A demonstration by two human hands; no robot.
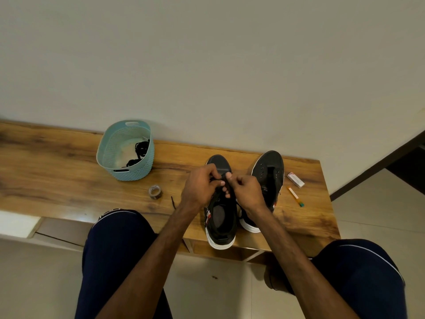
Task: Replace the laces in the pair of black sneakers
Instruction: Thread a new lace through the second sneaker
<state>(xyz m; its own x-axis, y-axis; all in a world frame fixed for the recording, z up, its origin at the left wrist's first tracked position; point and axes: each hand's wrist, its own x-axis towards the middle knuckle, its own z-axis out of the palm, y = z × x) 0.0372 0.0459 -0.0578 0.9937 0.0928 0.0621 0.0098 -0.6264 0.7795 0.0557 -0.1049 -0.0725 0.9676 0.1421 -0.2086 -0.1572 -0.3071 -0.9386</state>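
Note:
Two black sneakers with white soles stand side by side on a wooden table (69,171), toes pointing away from me. Over the eyelets of the left sneaker (221,224), my left hand (202,184) and my right hand (247,189) both pinch a black lace with curled fingers. The lace is mostly hidden under my fingers. A loose black lace end (173,202) lies on the wood left of my left forearm. The right sneaker (269,173) shows bare eyelets with no lace. More black laces (139,151) lie inside a light blue basket.
The light blue basket (108,143) stands at the back left of the shoes. A roll of tape (155,191) lies in front of it. A small white box (295,180) and a pen-like stick (295,196) lie right of the shoes. My knees flank the table's front edge.

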